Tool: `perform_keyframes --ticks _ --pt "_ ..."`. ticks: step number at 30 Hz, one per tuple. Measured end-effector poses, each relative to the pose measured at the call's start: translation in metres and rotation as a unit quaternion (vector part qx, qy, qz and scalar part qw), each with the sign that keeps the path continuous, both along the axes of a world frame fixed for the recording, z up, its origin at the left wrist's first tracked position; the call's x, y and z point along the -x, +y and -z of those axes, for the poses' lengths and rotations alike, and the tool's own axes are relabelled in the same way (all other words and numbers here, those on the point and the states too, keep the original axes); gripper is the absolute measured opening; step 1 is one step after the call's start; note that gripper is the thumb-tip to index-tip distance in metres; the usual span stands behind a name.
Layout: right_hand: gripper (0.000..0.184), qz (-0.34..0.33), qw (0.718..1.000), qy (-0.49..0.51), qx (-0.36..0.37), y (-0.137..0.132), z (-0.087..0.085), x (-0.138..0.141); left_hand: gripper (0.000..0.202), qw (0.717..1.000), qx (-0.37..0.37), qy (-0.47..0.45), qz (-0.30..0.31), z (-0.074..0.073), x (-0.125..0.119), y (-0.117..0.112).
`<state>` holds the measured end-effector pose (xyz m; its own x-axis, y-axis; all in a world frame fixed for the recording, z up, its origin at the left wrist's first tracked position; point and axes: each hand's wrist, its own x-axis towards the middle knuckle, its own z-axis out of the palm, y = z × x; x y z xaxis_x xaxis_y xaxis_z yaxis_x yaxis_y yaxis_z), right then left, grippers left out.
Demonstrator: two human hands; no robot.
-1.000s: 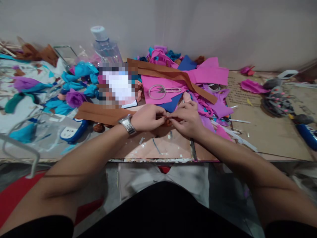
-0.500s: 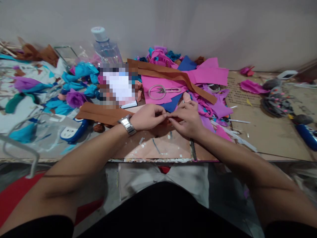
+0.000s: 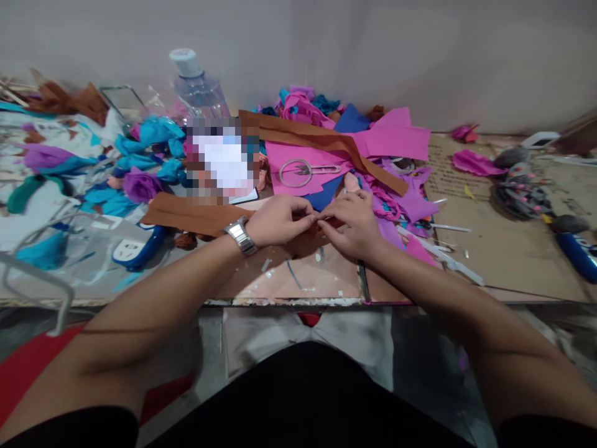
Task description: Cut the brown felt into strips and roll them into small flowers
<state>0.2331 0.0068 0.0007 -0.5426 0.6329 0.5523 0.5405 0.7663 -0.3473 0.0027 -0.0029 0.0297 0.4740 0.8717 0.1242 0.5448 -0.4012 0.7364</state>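
Observation:
Over the front middle of the table, my left hand (image 3: 282,221) and my right hand (image 3: 352,225) meet fingertip to fingertip, both closed in a pinch. A little brown shows between them, but the fingers cover most of it and I cannot make out what it is. Just beyond the hands lie thread snips (image 3: 326,169) with a ring handle, on pink paper (image 3: 291,152). A long brown strip (image 3: 321,142) crosses the pink paper. Another brown strip (image 3: 196,213) lies beside my left wrist, near a small brown crumpled ball (image 3: 186,241).
A clear bottle (image 3: 200,93) stands at the back, behind a blurred-out bright screen (image 3: 226,165). Blue and purple paper flowers (image 3: 142,185) and a blue-and-white power strip (image 3: 135,249) are on the left. Cardboard (image 3: 471,236) and a dark pincushion-like bundle (image 3: 522,196) lie right.
The fingertips have shifted very slightly, still pinched together. Nothing else on the table has visibly moved.

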Motion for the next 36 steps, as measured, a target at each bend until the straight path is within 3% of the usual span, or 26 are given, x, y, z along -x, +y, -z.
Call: perform_keyframes --ticks 11,22,36 --pt "0.008 -0.005 0.998 0.053 0.038 0.0032 -0.0003 0.0020 0.028 1.000 -0.017 -0.012 0.006 0.0036 -0.0013 -0.0014" --pt "0.008 -0.017 0.998 0.059 0.027 0.0044 -0.0012 0.0018 0.029 1.000 -0.007 0.002 0.004 0.0011 0.0011 -0.0004" --pt "0.008 -0.007 0.997 0.034 0.063 0.0043 0.0000 0.0027 0.030 0.997 -0.060 0.038 -0.017 0.0010 -0.0030 -0.0053"
